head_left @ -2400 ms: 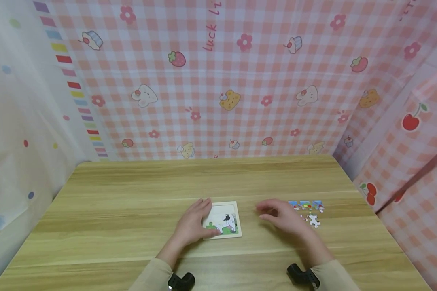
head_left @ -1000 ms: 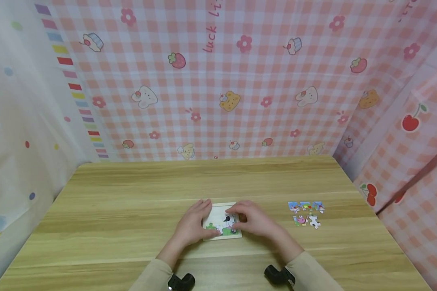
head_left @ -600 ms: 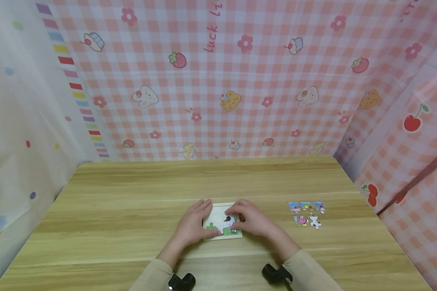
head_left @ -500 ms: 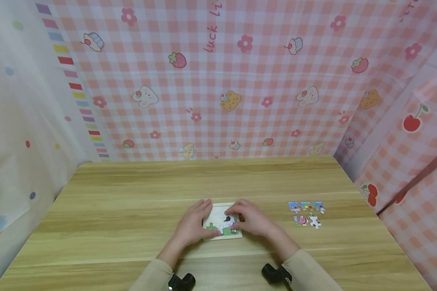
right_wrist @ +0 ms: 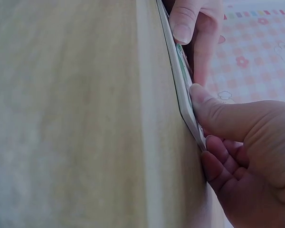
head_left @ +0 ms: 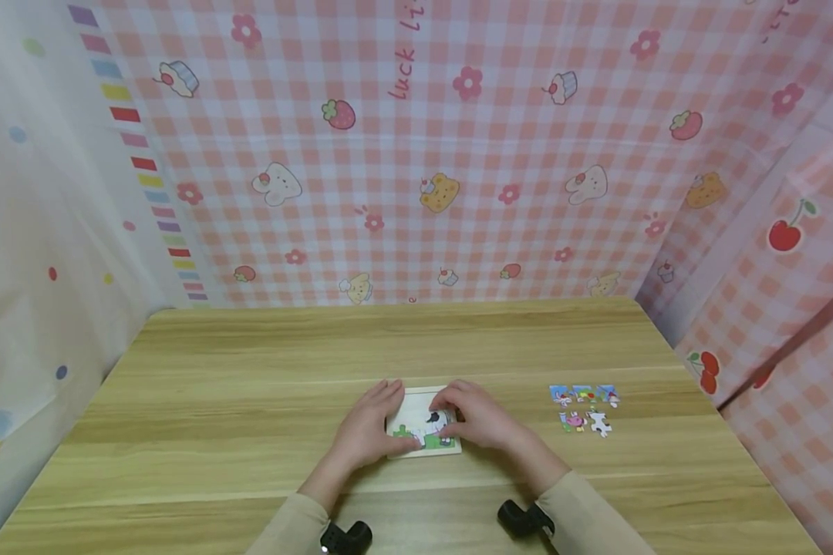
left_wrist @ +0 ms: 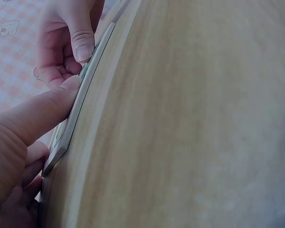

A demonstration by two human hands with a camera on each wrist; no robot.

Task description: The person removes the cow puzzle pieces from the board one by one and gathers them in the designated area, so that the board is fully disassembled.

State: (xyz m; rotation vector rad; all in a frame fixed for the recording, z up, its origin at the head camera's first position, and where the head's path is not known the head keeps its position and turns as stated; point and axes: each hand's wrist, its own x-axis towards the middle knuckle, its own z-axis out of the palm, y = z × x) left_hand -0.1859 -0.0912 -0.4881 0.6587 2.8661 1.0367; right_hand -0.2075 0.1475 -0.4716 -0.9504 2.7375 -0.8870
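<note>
A small wooden puzzle tray (head_left: 425, 453) lies on the table in the middle of the head view. Its lower part holds jigsaw pieces (head_left: 433, 441) with a white animal on green; bare board shows above them. My left hand (head_left: 365, 428) grips the tray's left side, thumb over the front edge. My right hand (head_left: 482, 416) is at the tray's right side, thumb and index finger curled down onto a puzzle piece (head_left: 451, 432) there, mostly covered by the hand. In the right wrist view, that thumb (right_wrist: 199, 95) lies over the tray's edge, other fingers curled beside it.
Several loose jigsaw pieces (head_left: 583, 395) lie on the table to the right, in two rough rows. The wooden table (head_left: 250, 370) meets a pink checked cloth (head_left: 403, 223) at the back. Black cameras (head_left: 347, 537) hang at both wrists.
My right hand has come left from near the loose pieces onto the tray's right side. For the last second it has stayed almost still. The left hand keeps its grip on the tray.
</note>
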